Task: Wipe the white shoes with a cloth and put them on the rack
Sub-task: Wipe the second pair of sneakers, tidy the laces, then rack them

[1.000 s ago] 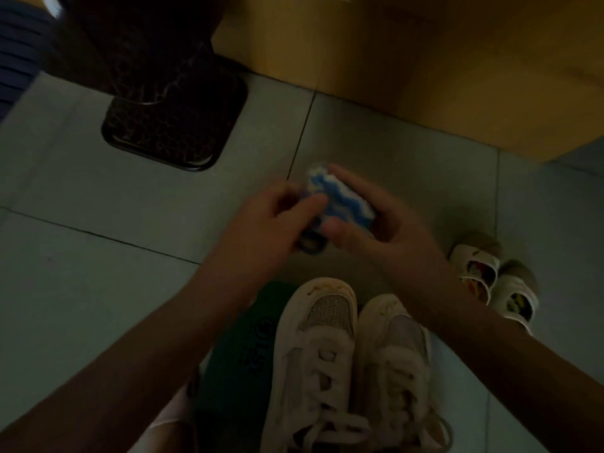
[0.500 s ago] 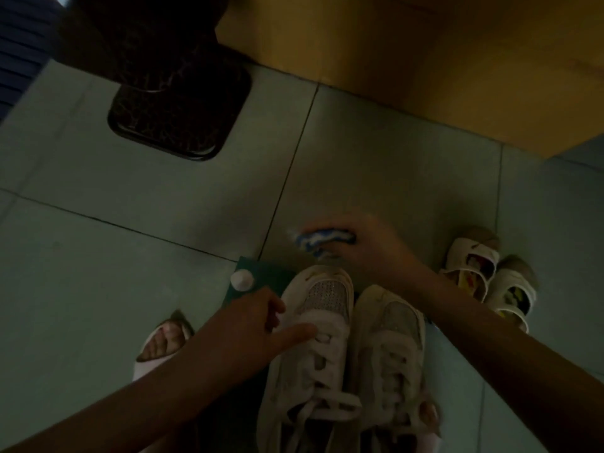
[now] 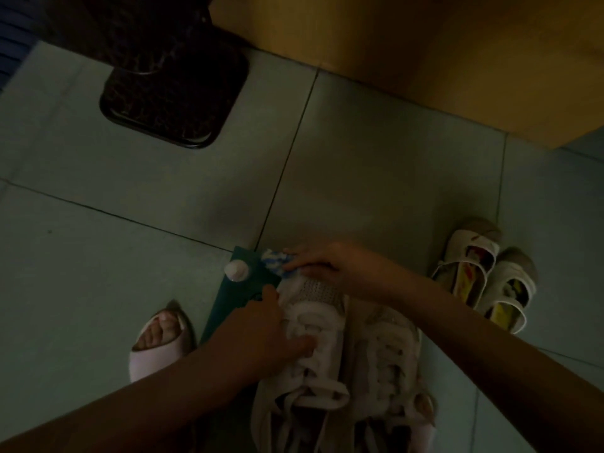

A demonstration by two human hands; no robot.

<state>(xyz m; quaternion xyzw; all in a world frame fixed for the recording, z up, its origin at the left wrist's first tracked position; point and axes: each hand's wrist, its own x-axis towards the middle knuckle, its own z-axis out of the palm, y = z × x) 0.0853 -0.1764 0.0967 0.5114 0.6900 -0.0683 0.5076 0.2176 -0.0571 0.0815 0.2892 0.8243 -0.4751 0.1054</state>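
Your left grip (image 3: 261, 331) holds the left white mesh lace-up sneaker (image 3: 318, 291), thumb across the laces and fingers down its outer side. Your right grip (image 3: 330, 266) pinches the blue-and-white cloth (image 3: 274, 260) against that sneaker's toe. The second white lace-up sneaker (image 3: 389, 348) sits touching it on the right, both on the grey tiled floor (image 3: 98, 256), partly over a dark green mat (image 3: 242, 292). A small white round cap (image 3: 237, 271) stands on the mat beside the cloth. A pair of small white slip-on shoes (image 3: 483, 279) lies well to the right.
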